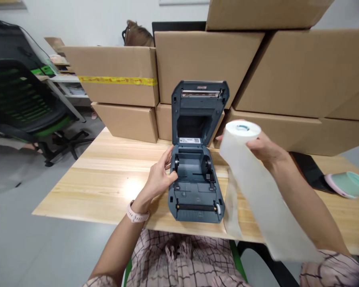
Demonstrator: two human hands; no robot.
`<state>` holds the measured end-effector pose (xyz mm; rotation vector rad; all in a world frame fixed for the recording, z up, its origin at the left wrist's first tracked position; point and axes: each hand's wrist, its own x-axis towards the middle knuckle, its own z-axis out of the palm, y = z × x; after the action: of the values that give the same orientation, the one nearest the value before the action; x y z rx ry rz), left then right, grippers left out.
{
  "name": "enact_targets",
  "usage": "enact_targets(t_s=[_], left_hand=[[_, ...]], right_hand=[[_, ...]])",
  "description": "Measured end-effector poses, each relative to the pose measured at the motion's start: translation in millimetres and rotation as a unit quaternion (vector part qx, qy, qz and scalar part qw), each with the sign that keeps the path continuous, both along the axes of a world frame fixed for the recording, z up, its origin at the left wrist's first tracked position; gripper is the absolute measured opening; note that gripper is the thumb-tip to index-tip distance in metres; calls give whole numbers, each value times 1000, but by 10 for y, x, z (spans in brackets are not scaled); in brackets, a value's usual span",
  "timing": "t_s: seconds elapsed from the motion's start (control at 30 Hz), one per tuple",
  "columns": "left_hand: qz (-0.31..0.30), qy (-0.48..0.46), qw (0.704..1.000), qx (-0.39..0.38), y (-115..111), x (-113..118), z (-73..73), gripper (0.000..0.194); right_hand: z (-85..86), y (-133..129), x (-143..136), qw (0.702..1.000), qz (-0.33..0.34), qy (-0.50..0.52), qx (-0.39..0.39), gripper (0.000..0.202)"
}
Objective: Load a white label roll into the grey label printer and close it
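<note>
A dark grey label printer stands on the wooden table with its lid raised. Inside show two black roll holders and a black roller near the front; no roll sits between the holders. My left hand grips the printer's left side, thumb over the rim and fingers against the outer wall. To the right of the printer, my right hand holds a white label roll above the table. A long strip unwinds from the roll toward my right forearm. Another pale strip hangs by the printer's right edge.
Cardboard boxes are stacked along the table's back. On the right lie a dark flat object and a mint-green and pink cup-like item. A black and green office chair stands at left. Behind the boxes, a person's head shows.
</note>
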<state>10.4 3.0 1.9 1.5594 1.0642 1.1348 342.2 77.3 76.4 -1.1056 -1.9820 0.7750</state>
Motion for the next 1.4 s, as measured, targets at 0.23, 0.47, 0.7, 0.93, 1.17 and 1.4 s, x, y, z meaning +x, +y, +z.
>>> enact_targets(t_s=[0.23, 0.47, 0.7, 0.93, 1.17, 1.4], left_hand=[[-1, 10, 1000, 3, -1, -23, 17, 93], [-9, 17, 1000, 2, 4, -31, 42, 95], [6, 34, 999, 12, 0, -24, 3, 94], [12, 38, 999, 22, -14, -17, -3, 88], [24, 29, 999, 22, -13, 9, -15, 86], [37, 50, 998, 27, -25, 23, -15, 86]], right_hand=[[349, -236, -920, 961, 156, -221, -60, 66], [44, -117, -1344, 895, 184, -402, -51, 71], [-30, -421, -1113, 917, 206, -340, 47, 58], [-120, -1286, -743, 913, 218, -333, 93, 54], [-335, -1516, -862, 909, 170, -325, 198, 58], [-500, -1681, -1012, 905, 118, -323, 250, 74]])
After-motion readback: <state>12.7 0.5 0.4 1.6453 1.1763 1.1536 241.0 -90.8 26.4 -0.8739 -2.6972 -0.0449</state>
